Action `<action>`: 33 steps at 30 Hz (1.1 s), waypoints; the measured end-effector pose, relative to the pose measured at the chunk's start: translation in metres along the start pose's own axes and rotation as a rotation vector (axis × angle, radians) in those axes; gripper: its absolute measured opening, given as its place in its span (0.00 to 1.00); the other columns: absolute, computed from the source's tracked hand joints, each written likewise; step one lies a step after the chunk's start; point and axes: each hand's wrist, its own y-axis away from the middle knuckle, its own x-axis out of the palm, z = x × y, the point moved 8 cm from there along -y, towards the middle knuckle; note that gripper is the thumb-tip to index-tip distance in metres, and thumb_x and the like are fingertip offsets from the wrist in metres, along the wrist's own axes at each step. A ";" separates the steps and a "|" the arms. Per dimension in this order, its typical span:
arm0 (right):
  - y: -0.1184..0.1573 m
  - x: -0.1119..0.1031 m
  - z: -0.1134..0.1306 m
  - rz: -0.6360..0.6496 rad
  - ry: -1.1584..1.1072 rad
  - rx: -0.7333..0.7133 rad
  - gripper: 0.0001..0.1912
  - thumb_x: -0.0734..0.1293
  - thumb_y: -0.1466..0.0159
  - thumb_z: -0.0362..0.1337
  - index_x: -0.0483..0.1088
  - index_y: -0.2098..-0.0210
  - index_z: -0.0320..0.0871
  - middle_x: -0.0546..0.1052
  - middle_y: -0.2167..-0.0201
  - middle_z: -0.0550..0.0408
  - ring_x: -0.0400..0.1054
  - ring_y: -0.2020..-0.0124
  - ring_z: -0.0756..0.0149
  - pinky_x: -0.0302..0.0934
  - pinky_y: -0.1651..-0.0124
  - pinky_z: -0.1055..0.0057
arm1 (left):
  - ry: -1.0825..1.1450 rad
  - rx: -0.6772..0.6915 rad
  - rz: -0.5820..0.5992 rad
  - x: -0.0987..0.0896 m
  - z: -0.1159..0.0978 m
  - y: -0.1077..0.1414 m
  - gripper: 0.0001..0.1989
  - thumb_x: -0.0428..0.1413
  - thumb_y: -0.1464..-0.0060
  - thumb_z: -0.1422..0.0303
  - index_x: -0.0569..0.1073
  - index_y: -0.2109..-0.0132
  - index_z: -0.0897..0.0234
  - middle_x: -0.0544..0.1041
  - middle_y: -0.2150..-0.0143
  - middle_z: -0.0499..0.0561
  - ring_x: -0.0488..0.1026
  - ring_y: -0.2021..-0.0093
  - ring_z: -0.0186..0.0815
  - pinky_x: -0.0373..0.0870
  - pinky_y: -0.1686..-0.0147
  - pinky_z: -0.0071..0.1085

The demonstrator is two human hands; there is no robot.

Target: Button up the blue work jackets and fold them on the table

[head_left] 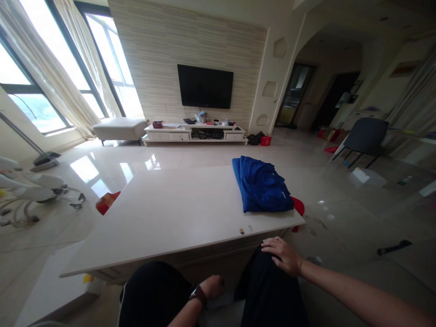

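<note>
My right hand (281, 255) lies on my right knee, its fingers stretched out over the dark trousers, holding nothing. Between my legs hangs my left hand (213, 287), with a brown-strapped watch (198, 295) on its wrist. Its fingers look loosely curled in the shade, and I see nothing in them. In front of my knees is a long white table (170, 204). A folded blue garment (262, 184) rests near its right end, apart from both hands. Two small items, one of them a yellowish piece (242, 231), lie by the near edge.
A red object (298, 208) shows behind the table's right end, and a red box (107, 202) by its left side. Across the tiled floor stand a TV cabinet (200, 133) and a grey ottoman (120, 129). A dark chair (364, 136) is at the right.
</note>
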 end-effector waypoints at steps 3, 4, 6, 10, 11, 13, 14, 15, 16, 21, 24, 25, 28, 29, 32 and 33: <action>0.000 -0.001 0.000 -0.008 -0.010 0.013 0.23 0.62 0.32 0.40 0.71 0.38 0.48 0.72 0.38 0.46 0.63 0.34 0.49 0.53 0.34 0.46 | -0.004 -0.026 -0.014 -0.001 0.003 -0.002 0.23 0.52 0.46 0.69 0.81 0.46 0.62 0.82 0.47 0.61 0.79 0.45 0.50 0.74 0.47 0.39; 0.000 -0.002 0.000 -0.010 -0.012 0.020 0.23 0.62 0.32 0.40 0.72 0.38 0.48 0.72 0.38 0.46 0.63 0.34 0.49 0.53 0.34 0.46 | -0.002 -0.030 -0.016 -0.001 0.003 -0.003 0.23 0.53 0.46 0.69 0.81 0.46 0.62 0.82 0.46 0.60 0.79 0.45 0.49 0.74 0.47 0.39; 0.000 -0.002 0.000 -0.006 -0.013 0.029 0.23 0.62 0.32 0.40 0.72 0.39 0.48 0.72 0.38 0.46 0.63 0.34 0.50 0.53 0.34 0.46 | 0.004 -0.031 -0.019 -0.001 0.004 -0.004 0.22 0.53 0.46 0.69 0.82 0.46 0.61 0.82 0.47 0.59 0.79 0.45 0.49 0.74 0.47 0.38; -0.001 -0.002 0.001 -0.001 -0.015 0.018 0.23 0.62 0.32 0.40 0.71 0.39 0.48 0.72 0.38 0.46 0.63 0.35 0.50 0.53 0.34 0.47 | 0.023 -0.022 -0.032 -0.001 0.004 -0.003 0.22 0.54 0.46 0.70 0.82 0.46 0.62 0.82 0.47 0.61 0.79 0.46 0.50 0.74 0.47 0.40; -0.001 -0.003 0.002 -0.005 -0.016 0.014 0.23 0.62 0.32 0.40 0.72 0.39 0.48 0.72 0.38 0.46 0.63 0.35 0.49 0.53 0.34 0.47 | 0.030 -0.019 -0.037 -0.001 0.004 -0.002 0.22 0.54 0.46 0.70 0.82 0.46 0.63 0.82 0.47 0.61 0.79 0.46 0.50 0.74 0.47 0.40; -0.002 -0.004 0.002 -0.011 -0.017 0.014 0.23 0.62 0.32 0.40 0.72 0.39 0.48 0.72 0.38 0.46 0.63 0.35 0.49 0.54 0.34 0.46 | 0.051 -0.005 -0.049 -0.003 0.003 -0.001 0.21 0.54 0.47 0.71 0.82 0.47 0.63 0.82 0.48 0.60 0.79 0.46 0.49 0.73 0.48 0.39; -0.002 -0.004 0.003 -0.011 -0.019 0.016 0.23 0.62 0.32 0.40 0.72 0.39 0.48 0.72 0.38 0.46 0.63 0.35 0.49 0.54 0.34 0.46 | 0.064 0.009 -0.055 -0.006 0.001 -0.001 0.21 0.54 0.47 0.71 0.82 0.48 0.63 0.83 0.49 0.59 0.79 0.47 0.48 0.73 0.49 0.38; -0.002 -0.005 0.004 -0.010 -0.021 0.017 0.23 0.62 0.32 0.40 0.72 0.39 0.48 0.73 0.38 0.46 0.63 0.35 0.49 0.54 0.34 0.47 | 0.075 0.028 -0.057 -0.010 -0.002 -0.001 0.20 0.54 0.47 0.71 0.82 0.50 0.63 0.83 0.50 0.58 0.80 0.49 0.46 0.73 0.50 0.36; -0.003 -0.005 0.005 -0.009 -0.025 0.019 0.23 0.62 0.33 0.40 0.72 0.39 0.48 0.73 0.38 0.46 0.63 0.35 0.49 0.54 0.35 0.47 | 0.098 0.051 -0.059 -0.015 -0.006 -0.003 0.19 0.52 0.46 0.71 0.82 0.51 0.63 0.83 0.52 0.56 0.80 0.51 0.44 0.73 0.51 0.34; -0.007 -0.005 0.009 -0.004 -0.035 0.006 0.25 0.62 0.35 0.38 0.73 0.40 0.46 0.73 0.39 0.46 0.64 0.36 0.49 0.54 0.35 0.47 | 0.499 0.135 -0.310 -0.097 -0.039 -0.026 0.18 0.52 0.41 0.68 0.76 0.48 0.69 0.82 0.57 0.56 0.78 0.60 0.39 0.73 0.58 0.32; -0.009 -0.006 0.009 0.011 -0.038 -0.027 0.26 0.61 0.37 0.38 0.72 0.40 0.45 0.74 0.39 0.45 0.65 0.37 0.49 0.55 0.36 0.47 | 0.685 0.087 -0.484 -0.157 -0.062 -0.064 0.21 0.54 0.40 0.66 0.71 0.41 0.71 0.80 0.50 0.62 0.78 0.54 0.40 0.72 0.52 0.34; -0.010 -0.006 0.008 0.016 -0.043 -0.042 0.27 0.61 0.37 0.39 0.72 0.40 0.45 0.74 0.39 0.44 0.65 0.37 0.48 0.56 0.37 0.47 | 0.713 0.070 -0.514 -0.173 -0.072 -0.081 0.23 0.54 0.39 0.65 0.69 0.40 0.72 0.79 0.47 0.64 0.77 0.50 0.41 0.71 0.49 0.34; -0.009 -0.006 0.005 0.024 -0.070 -0.095 0.29 0.61 0.37 0.41 0.71 0.38 0.44 0.74 0.39 0.42 0.66 0.38 0.46 0.57 0.39 0.47 | 0.770 0.030 -0.572 -0.215 -0.102 -0.140 0.31 0.56 0.38 0.61 0.62 0.34 0.75 0.70 0.35 0.71 0.71 0.38 0.44 0.67 0.41 0.34; -0.008 -0.005 0.003 0.026 -0.080 -0.111 0.29 0.61 0.38 0.42 0.70 0.38 0.44 0.73 0.39 0.42 0.66 0.38 0.46 0.57 0.40 0.47 | 0.792 0.013 -0.578 -0.225 -0.111 -0.160 0.34 0.57 0.38 0.59 0.60 0.33 0.77 0.67 0.33 0.73 0.69 0.35 0.46 0.66 0.40 0.35; -0.002 -0.002 -0.004 0.029 -0.095 -0.142 0.31 0.61 0.37 0.44 0.68 0.36 0.46 0.73 0.39 0.43 0.65 0.37 0.45 0.58 0.41 0.47 | 0.861 -0.032 -0.542 -0.246 -0.136 -0.215 0.38 0.57 0.38 0.51 0.61 0.34 0.78 0.68 0.34 0.75 0.70 0.36 0.50 0.69 0.43 0.38; 0.000 -0.001 -0.007 0.025 -0.097 -0.147 0.31 0.61 0.37 0.44 0.67 0.35 0.47 0.73 0.38 0.44 0.65 0.37 0.44 0.58 0.40 0.46 | 0.881 -0.037 -0.527 -0.250 -0.142 -0.231 0.39 0.57 0.39 0.49 0.63 0.35 0.78 0.70 0.35 0.74 0.71 0.38 0.51 0.71 0.44 0.39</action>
